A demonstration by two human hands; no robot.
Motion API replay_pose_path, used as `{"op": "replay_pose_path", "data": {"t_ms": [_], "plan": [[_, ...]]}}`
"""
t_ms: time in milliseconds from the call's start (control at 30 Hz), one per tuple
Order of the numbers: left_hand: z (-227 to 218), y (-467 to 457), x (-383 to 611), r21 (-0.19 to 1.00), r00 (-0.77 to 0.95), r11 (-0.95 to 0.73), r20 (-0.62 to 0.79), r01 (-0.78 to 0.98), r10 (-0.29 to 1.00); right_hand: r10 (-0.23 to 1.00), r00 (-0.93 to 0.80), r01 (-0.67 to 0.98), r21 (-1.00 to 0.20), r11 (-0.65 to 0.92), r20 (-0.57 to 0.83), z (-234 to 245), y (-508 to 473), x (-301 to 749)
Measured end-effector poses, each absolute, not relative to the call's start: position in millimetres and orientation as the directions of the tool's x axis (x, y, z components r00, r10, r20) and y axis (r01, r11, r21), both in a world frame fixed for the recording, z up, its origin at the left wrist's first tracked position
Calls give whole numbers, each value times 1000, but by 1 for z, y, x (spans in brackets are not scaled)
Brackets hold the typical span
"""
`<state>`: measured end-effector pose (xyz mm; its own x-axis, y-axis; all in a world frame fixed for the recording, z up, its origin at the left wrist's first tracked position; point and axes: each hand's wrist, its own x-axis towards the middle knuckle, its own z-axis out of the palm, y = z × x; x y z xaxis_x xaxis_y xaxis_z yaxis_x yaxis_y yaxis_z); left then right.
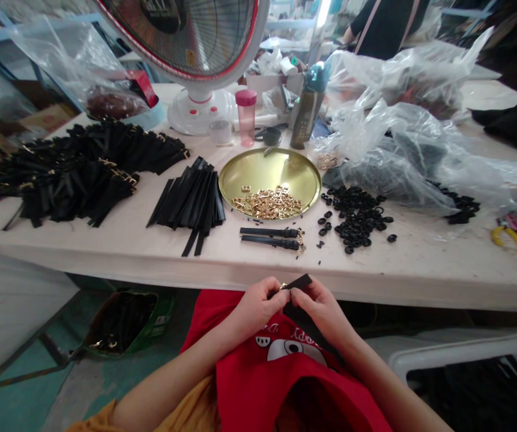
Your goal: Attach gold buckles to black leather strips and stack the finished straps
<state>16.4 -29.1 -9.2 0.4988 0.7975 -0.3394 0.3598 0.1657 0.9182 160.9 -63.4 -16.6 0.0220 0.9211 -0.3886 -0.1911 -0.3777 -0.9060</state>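
Note:
Just in front of the table edge, both my hands meet on a black strap point(299, 282). My left hand point(265, 303) is closed on it beside a small gold buckle point(283, 287). The fingers of my right hand point(314, 298) pinch the strap near its upper end. Part of the strap is hidden by my fingers. On the table ahead lie two finished-looking black straps point(269, 243) with gold metal ends. Behind them, a round gold tray point(267, 165) holds a heap of small gold buckles point(269, 203).
Black straps point(190, 201) lie stacked left of the tray, with a larger heap of buckled straps point(73, 162) farther left. Small black loops point(357, 219) are scattered right. Pliers point(510, 235), plastic bags point(402, 150), a fan point(202, 111) and bottles point(245, 117) stand or lie around. Another person point(386, 27) is behind.

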Motion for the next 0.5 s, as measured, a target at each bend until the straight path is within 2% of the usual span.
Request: {"op": "replay_pose_path", "data": {"t_ms": [167,233,333,433,500], "plan": [[-6,-26,16,916,523,137,-333,377,785,909,-60,-258,-873,-414,-413,-19,-56,167],[-3,-21,17,916,545,109,-322,387,775,916,-70,-233,-887,-400,-395,-18,-51,170],[-3,-8,22,909,539,117,-336,399,773,975,46,-5,-976,-219,-219,-18,-45,174],[-7,6,29,901,517,187,-383,391,765,997,72,272,-962,11,32,-18,-39,178],[-9,13,33,900,497,209,-391,382,775,999,20,317,-948,32,40,-17,-36,183]]}}
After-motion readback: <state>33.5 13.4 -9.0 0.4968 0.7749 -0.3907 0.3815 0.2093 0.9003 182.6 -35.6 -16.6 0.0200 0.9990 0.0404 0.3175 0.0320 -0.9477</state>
